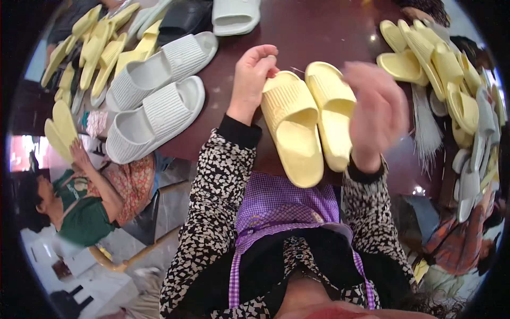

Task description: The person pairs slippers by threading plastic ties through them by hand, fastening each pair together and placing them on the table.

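Note:
Two yellow slide slippers lie side by side on the dark red table before me, toe ends away from me: the left slipper (291, 135) and the right slipper (334, 114). My left hand (252, 77) is at the toe end of the left slipper, fingers curled in a pinch; what is in them, if anything, is too small to make out. A thin strand seems to show just above that toe. Over the outer side of the right slipper is my right hand (378, 109), smeared by motion, so its fingers are unclear.
A pair of pale grey slides (159, 114) lies to the left, another grey slide (236, 16) farther off. Yellow slides (98, 50) pile up at far left, more (443, 66) at right. White strands (425, 127) hang near the right edge. People sit at both sides.

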`<state>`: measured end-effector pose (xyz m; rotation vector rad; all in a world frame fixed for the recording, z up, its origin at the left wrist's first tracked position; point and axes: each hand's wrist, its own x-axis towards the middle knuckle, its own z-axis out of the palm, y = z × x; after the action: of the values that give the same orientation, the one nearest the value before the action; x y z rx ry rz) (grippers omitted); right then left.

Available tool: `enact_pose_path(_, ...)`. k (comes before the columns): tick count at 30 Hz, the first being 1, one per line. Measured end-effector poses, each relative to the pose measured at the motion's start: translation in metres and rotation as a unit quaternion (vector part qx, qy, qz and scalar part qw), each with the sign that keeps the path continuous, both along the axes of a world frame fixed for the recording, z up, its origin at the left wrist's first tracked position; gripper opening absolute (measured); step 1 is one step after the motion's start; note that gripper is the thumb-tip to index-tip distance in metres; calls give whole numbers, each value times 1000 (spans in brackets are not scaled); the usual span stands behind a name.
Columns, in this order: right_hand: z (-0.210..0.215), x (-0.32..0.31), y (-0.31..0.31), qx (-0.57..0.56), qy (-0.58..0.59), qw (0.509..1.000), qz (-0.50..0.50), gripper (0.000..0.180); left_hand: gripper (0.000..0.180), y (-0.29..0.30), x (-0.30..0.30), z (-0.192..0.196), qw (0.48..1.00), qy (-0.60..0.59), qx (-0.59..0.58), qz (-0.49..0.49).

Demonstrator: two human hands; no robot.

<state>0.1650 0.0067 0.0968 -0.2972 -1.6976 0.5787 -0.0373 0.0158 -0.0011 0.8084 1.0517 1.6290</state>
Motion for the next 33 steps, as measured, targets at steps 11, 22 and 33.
enact_pose_path(11, 112, 36, -113, 31, 345, 858, 379, 25, 27, -32, 29, 45, 988, -48, 111, -101)
enact_pose_path(22, 85, 168, -180, -35, 390, 865, 312, 23, 64, -79, 108, 110, 868, -27, 397, -298)
enact_pose_path(33, 57, 100, -126, -14, 435, 826, 357, 20, 67, -28, 100, 118, 844, 11, 452, -289)
